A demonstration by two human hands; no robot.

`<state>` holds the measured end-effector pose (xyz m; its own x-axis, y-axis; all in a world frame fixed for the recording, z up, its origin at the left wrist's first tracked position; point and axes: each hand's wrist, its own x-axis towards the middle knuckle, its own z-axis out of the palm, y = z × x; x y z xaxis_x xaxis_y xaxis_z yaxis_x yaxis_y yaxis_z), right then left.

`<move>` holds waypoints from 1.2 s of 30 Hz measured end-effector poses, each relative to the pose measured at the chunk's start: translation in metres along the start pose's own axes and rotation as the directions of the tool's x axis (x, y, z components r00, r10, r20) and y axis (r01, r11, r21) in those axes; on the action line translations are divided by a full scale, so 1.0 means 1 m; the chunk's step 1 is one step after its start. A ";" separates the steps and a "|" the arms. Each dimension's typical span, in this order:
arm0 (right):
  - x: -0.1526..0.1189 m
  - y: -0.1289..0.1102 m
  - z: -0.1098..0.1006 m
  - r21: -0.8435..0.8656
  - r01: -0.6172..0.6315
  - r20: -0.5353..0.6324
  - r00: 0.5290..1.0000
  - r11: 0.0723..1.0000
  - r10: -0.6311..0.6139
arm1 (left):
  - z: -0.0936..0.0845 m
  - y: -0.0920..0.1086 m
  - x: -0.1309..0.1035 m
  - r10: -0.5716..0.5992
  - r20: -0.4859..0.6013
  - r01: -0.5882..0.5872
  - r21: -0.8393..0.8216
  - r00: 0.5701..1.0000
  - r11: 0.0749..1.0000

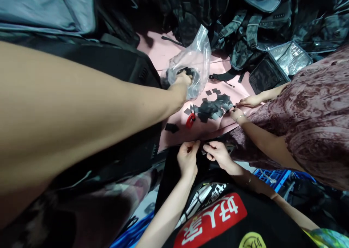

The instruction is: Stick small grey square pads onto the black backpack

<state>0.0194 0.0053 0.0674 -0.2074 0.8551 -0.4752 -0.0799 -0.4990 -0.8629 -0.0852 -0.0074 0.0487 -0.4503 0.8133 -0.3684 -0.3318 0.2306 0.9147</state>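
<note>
Low in the middle of the head view, my left hand (188, 154) is closed in a pinch, thumb against forefinger. Close to its right, my right hand (219, 153) is also closed, its fingertips pressed together. Whatever lies between the fingers is too small and dark to make out. Both hands are over my black apron (218, 222), at the near edge of a pink-topped table (178, 133). Just beyond them is a loose pile of small dark square pieces (211, 108). A red-handled tool (190, 120), seemingly thread snips, lies at the pile's near left.
A co-worker's arm (114, 91) crosses from the left, its hand in a clear plastic bag (201, 55). At the right, another person's hands (240, 111) touch the pile. Black bags (269, 73) and straps crowd the far side. A blue crate (272, 179) stands lower right.
</note>
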 end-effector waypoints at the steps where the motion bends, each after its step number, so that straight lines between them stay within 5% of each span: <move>1: 0.001 0.001 0.001 -0.028 0.008 -0.013 1.000 1.000 -0.009 | 0.001 -0.001 0.001 -0.009 -0.001 0.009 -0.009 1.000 1.000; 5: 0.008 0.003 -0.004 -0.116 0.029 0.010 1.000 0.993 -0.028 | 0.000 -0.001 0.002 -0.112 0.108 0.125 -0.125 0.988 0.984; 9: 0.024 0.000 -0.017 -0.127 -0.061 0.126 0.989 0.990 0.077 | -0.014 0.003 0.008 -0.234 0.167 0.280 -0.357 0.958 0.891; 12: 0.055 -0.013 -0.026 -0.180 -0.075 0.005 0.997 0.981 0.077 | -0.033 0.007 0.017 -0.271 0.136 0.303 -0.442 0.953 0.844; 15: 0.096 -0.037 -0.033 -0.206 0.028 -0.182 0.981 0.978 -0.067 | -0.053 0.012 0.020 -0.309 0.073 0.303 -0.502 0.948 0.810; 21: 0.138 -0.067 -0.040 -0.143 0.149 -0.253 0.950 0.978 -0.182 | -0.083 0.022 0.001 -0.299 0.003 0.267 -0.454 0.954 0.850; 28: 0.101 -0.036 -0.050 0.058 0.147 -0.183 0.974 0.987 -0.134 | -0.100 0.020 -0.009 -0.252 0.027 0.247 -0.337 0.967 0.909; 32: 0.057 -0.016 -0.047 0.295 0.095 -0.022 0.995 0.951 -0.093 | -0.081 0.021 -0.012 -0.256 0.155 0.284 -0.203 0.954 0.937; 36: 0.020 -0.001 -0.036 0.262 0.041 0.068 0.996 0.964 -0.061 | -0.053 0.023 -0.019 -0.201 0.311 0.194 0.054 0.929 0.980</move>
<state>0.0507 0.0285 0.0525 -0.2683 0.8721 -0.4092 -0.3412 -0.4833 -0.8062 -0.1282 -0.0459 0.0682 -0.0941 0.8754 -0.4742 -0.3678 0.4121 0.8336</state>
